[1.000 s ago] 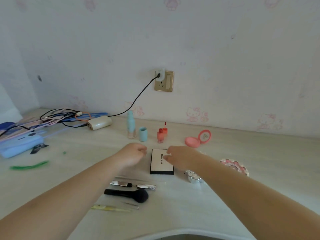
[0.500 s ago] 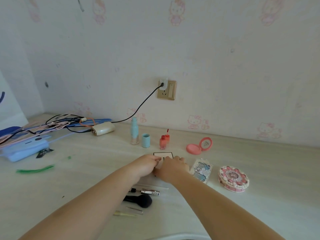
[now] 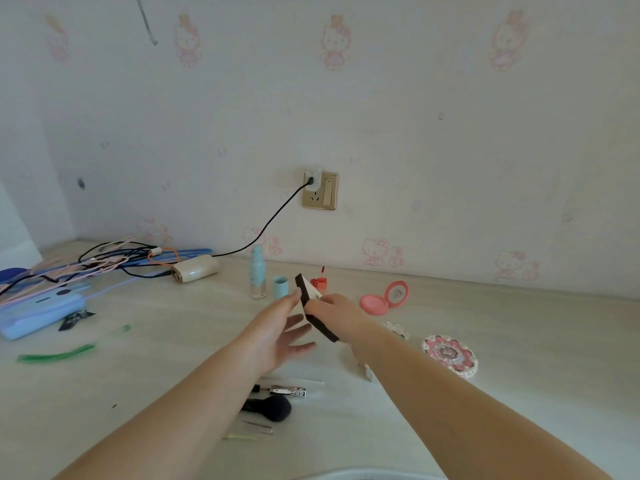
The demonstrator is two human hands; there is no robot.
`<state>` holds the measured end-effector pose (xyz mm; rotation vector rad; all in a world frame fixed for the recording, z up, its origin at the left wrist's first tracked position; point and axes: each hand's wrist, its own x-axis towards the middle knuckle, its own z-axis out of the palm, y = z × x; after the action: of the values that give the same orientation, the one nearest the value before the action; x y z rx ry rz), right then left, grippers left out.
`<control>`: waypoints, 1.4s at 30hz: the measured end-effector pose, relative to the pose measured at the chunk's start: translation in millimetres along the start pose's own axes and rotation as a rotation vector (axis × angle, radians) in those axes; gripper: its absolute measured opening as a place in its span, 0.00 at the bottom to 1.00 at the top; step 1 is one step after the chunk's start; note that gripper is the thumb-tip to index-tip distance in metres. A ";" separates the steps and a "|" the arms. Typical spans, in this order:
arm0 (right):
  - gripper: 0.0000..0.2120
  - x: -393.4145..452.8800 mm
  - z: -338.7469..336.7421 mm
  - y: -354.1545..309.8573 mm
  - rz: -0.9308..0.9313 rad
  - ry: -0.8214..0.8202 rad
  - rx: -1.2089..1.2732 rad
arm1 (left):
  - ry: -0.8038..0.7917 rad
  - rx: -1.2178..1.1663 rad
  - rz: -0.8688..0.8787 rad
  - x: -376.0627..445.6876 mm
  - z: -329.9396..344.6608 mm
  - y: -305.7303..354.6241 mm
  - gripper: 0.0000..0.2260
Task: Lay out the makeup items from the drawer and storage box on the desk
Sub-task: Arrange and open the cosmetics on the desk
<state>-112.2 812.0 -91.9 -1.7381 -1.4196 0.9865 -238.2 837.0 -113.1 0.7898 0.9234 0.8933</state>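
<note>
step: palette lifted off desk | right hand fingers pinch it, left hand fingers spread | next: likely set it flat

Home bedroom, cartoon-cat wallpaper, wall socket, makeup-strewn desk

Tangled cables, power bank, wall socket.

Two bare forearms, sleeveless, no rings or watch.
</note>
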 end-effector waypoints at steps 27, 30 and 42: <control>0.18 -41.6 -159.2 60.1 -0.141 0.300 0.093 | -0.159 0.181 0.151 20.5 209.4 -34.1 0.16; 0.19 -34.6 -185.1 73.1 -0.034 0.377 0.234 | -0.154 0.148 0.111 33.9 226.6 -37.1 0.17; 0.10 17.5 -245.3 140.7 0.210 0.442 0.884 | -0.039 0.203 -0.027 101.0 246.6 -70.4 0.16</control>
<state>170.5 794.7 -97.1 -1.3042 -0.4030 1.0315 36.9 852.8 -109.7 0.9627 0.9989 0.7659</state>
